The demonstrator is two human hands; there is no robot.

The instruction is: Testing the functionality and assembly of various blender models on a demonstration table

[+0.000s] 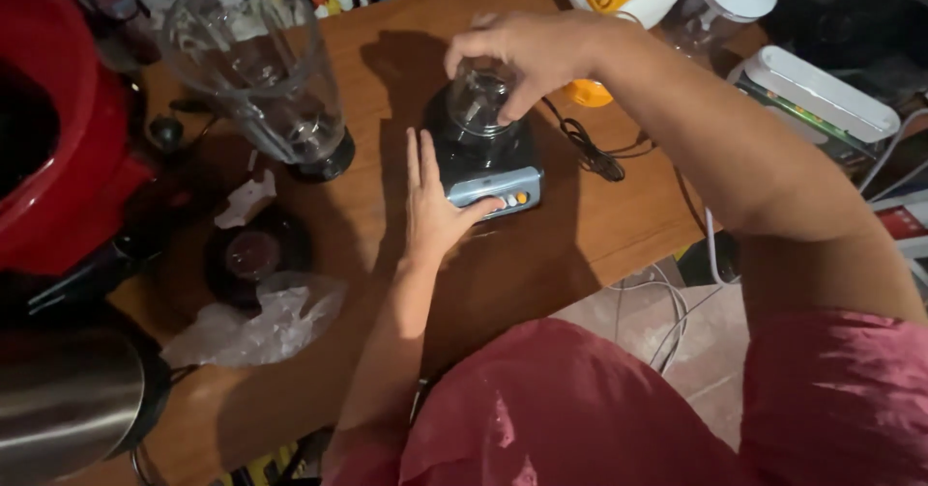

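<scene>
Fingers of right hand (527, 56) grip small clear jar (478, 100) atop black blender base (483, 162); left hand (435, 206) lies open against it.

A long white box (820, 95) with a green and red stripe along its side lies at the right edge of the wooden table (619, 225). Just below it, at the far right, sits part of a red and white box (904, 223). A crumpled clear plastic bag (261, 327) lies on the table near the left. No screens or signs can be seen.
</scene>
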